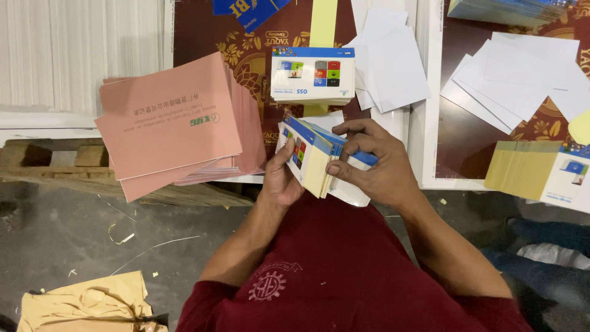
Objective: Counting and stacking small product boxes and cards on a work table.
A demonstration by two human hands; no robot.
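Hands first: left hand (281, 178) cups the underside of a bundle of printed cards (313, 161), white with blue top strips, while right hand (375, 165) clamps over the far edge, fingers (344, 173) curled into the pack as if squaring or thumbing through it. So both hands are closed on that same bundle, held in the air close to the body, just short of the tabletop (258, 67). My read is it's a sort-and-gather step, and any next move needs a firm pinch so the loose cards don't fan out. Just beyond sits a neat stack of matching cards (313, 75). Left of it a pile of pink envelopes (172, 120) overhangs the tabletop edge, so room is tight there. Loose white sheets (393, 64) crowd the right side.
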